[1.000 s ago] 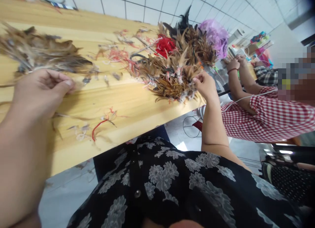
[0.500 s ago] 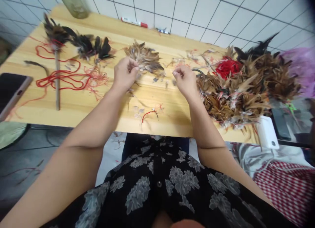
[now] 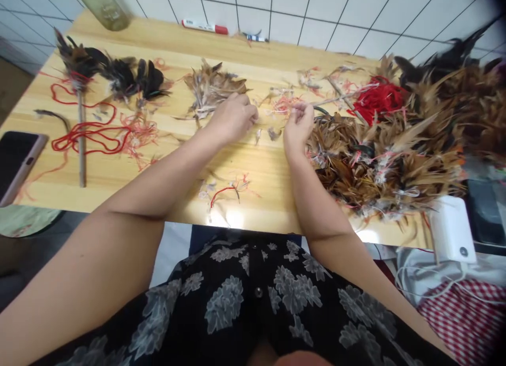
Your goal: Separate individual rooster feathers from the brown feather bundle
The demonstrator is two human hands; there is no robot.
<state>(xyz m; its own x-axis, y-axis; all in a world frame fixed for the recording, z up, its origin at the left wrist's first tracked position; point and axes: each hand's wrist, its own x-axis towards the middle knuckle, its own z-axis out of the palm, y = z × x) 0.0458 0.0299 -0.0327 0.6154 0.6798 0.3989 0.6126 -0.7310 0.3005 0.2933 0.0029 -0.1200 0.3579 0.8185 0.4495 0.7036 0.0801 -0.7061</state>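
My left hand (image 3: 236, 118) hovers over or rests on the wooden table, just right of a bunch of brown feathers (image 3: 213, 89). Its fingers are curled together, and whatever they may hold is hidden. Closed in a pinch, my right hand (image 3: 299, 124) is by the left edge of a big pile of brown feathers (image 3: 379, 160). A thin pale strand (image 3: 336, 98) runs from near its fingertips toward a red string bundle (image 3: 381, 99); whether the fingers grip it is unclear. Loose pink threads (image 3: 286, 105) lie just behind the right hand.
Left on the table (image 3: 269, 197) are a stick with dark feathers (image 3: 81, 144), black feather tufts (image 3: 120, 78), red cord (image 3: 98, 139) and a phone (image 3: 19, 160). Markers (image 3: 204, 27) and a greenish bottle (image 3: 105, 10) stand or lie along the tiled wall. A white device (image 3: 453, 226) sits front right.
My left hand has moved right, off the edge of the brown feather bunch, toward my right hand. My right hand stays beside the pile with its fingertips pinched. The camera view has shifted slightly.
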